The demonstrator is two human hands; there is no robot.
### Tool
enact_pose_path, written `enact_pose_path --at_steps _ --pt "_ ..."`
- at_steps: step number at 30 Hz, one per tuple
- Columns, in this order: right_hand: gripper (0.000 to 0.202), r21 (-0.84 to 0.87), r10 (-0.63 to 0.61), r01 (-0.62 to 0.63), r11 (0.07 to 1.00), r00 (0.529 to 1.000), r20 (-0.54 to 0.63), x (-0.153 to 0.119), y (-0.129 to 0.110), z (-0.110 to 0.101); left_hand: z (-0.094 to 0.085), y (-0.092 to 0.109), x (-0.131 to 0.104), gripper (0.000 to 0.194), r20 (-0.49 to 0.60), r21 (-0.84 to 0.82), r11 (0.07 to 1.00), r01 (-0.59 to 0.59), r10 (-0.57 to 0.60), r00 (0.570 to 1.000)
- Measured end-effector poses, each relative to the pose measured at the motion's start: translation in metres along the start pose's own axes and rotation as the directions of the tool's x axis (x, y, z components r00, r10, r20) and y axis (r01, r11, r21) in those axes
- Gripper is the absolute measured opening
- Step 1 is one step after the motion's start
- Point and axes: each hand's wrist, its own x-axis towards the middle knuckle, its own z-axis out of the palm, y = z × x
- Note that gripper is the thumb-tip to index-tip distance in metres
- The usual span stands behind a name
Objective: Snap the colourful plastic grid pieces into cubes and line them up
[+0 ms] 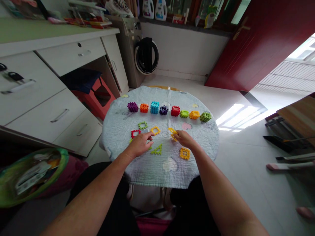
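Note:
On a small round table under a pale blue cloth (147,173), a row of built toy cubes runs across the far side: purple (132,107), orange (144,108), cyan (155,107), dark blue (163,109), red (175,110), green (184,114), orange-yellow (194,114), green (205,116). Flat pieces lie nearer: a green square (142,125), a red one (135,132), a yellow one (155,130), a green triangle (157,150), an orange square (184,153). My left hand (140,144) rests palm down on the cloth beside the red piece. My right hand (184,138) pinches a yellow flat piece (172,132).
White desk drawers (46,98) stand at the left with a red stool (98,96) under them. A washing machine (145,55) is behind the table, a dark red door (258,42) at the right. A green bag (29,177) sits at my lower left.

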Motion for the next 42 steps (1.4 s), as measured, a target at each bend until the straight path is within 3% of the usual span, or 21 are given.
enact_pose_path --at_steps 4,7,11,16,18,21,25,28,32,37,42 --pt "0.026 0.208 0.139 -0.127 0.970 0.989 -0.042 0.005 0.010 0.001 0.002 0.000 0.000 0.036 0.015 0.008 1.000 -0.004 0.003 1.000" --pt "0.032 0.257 0.223 -0.194 0.947 0.971 -0.089 0.008 0.015 0.003 0.003 0.000 0.001 0.036 0.032 0.017 1.000 -0.016 0.015 0.999" --pt "0.032 0.253 0.291 -0.250 0.935 0.946 -0.141 0.010 0.027 -0.001 0.004 -0.002 0.002 0.036 0.038 0.025 1.000 -0.009 0.008 0.999" --pt "0.028 0.152 0.457 -0.439 0.886 0.883 -0.111 0.005 0.045 -0.010 0.002 -0.003 0.002 0.035 0.044 0.027 1.000 -0.009 0.008 0.999" --pt "0.032 0.065 0.492 -0.489 0.870 0.850 -0.191 0.002 0.048 -0.010 0.002 -0.003 0.002 0.036 0.051 0.031 0.999 -0.010 0.009 0.999" --pt "0.052 -0.115 0.436 -0.494 0.862 0.837 -0.331 0.000 0.047 -0.007 0.002 -0.004 0.003 0.035 0.060 0.043 0.999 -0.005 0.002 0.998" --pt "0.054 -0.243 0.355 -0.423 0.873 0.893 -0.277 0.002 0.043 0.001 0.002 -0.014 0.004 0.036 0.034 0.148 0.989 -0.004 -0.001 0.999" --pt "0.041 -0.241 0.384 -0.436 0.867 0.893 -0.234 0.005 0.045 0.003 0.000 -0.026 0.003 0.038 0.000 0.281 0.957 0.076 -0.080 0.997" --pt "0.041 -0.180 0.406 -0.466 0.866 0.867 -0.290 0.007 0.043 0.003 -0.007 -0.040 -0.002 0.033 0.013 0.344 0.919 0.195 -0.212 0.977" --pt "0.051 -0.097 0.258 -0.289 0.952 0.935 -0.245 0.006 0.021 0.013 -0.019 -0.050 -0.004 0.021 0.079 0.366 0.902 0.229 -0.276 0.958" --pt "0.051 -0.148 0.272 -0.306 0.940 0.938 -0.215 0.003 0.009 0.023 -0.032 -0.064 0.000 0.022 0.067 0.346 0.886 0.308 -0.351 0.934"
